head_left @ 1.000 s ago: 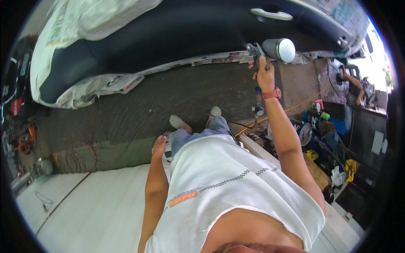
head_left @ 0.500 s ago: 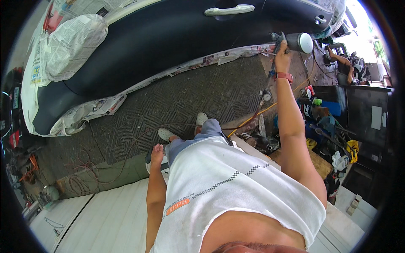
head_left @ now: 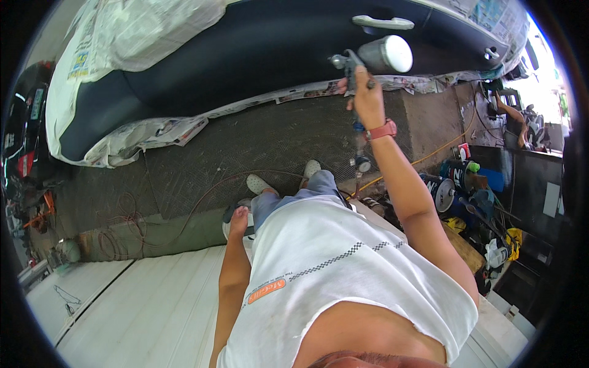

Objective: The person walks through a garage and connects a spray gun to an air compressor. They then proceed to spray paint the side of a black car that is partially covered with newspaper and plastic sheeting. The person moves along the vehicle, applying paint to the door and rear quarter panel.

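Observation:
My right hand (head_left: 369, 101) is wrapped around the handle of a spray gun (head_left: 350, 69), held out at the far right of centre. A grey cup with a round white end (head_left: 386, 54) sits on the gun, tilted to the right. A small round gauge (head_left: 362, 164) hangs below the handle. The gun is in front of the dark car side panel (head_left: 257, 52), left of and below the white door handle (head_left: 383, 23). My left hand (head_left: 240, 217) hangs low beside my hip, holding nothing, with its fingers loosely bent.
Newspaper and plastic masking (head_left: 178, 132) edges the panel. A thin hose (head_left: 208, 187) runs across the dark floor to a coil at left. Paint cans (head_left: 438, 191), tools and a black cabinet (head_left: 534, 184) stand at right. Another person's limb (head_left: 512, 113) shows at far right.
My right hand has moved the spray gun left along the panel and turned it slightly. The view has shifted, while my left hand still hangs by my hip.

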